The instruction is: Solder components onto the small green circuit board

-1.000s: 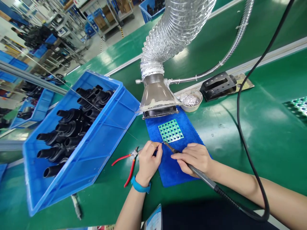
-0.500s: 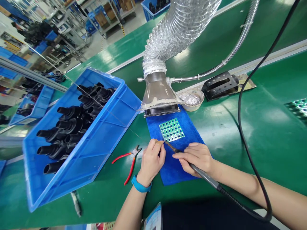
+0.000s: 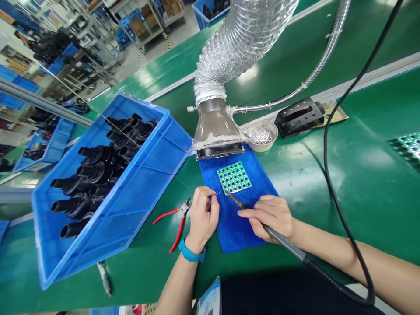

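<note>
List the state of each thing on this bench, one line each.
left hand, pinching solder wire
right hand, gripping soldering iron
soldering iron, tip beside circuit board corner
circuit board, flat on blue towel
red-handled side cutters, handles spread
bowl, holding silvery scraps
blue crate, full of black rubber parts

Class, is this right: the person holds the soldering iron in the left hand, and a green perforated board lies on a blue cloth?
No: the head view shows the soldering iron in the right hand, not the left. The left hand pinches a thin wire. The green perforated board does lie on the blue cloth.
</note>
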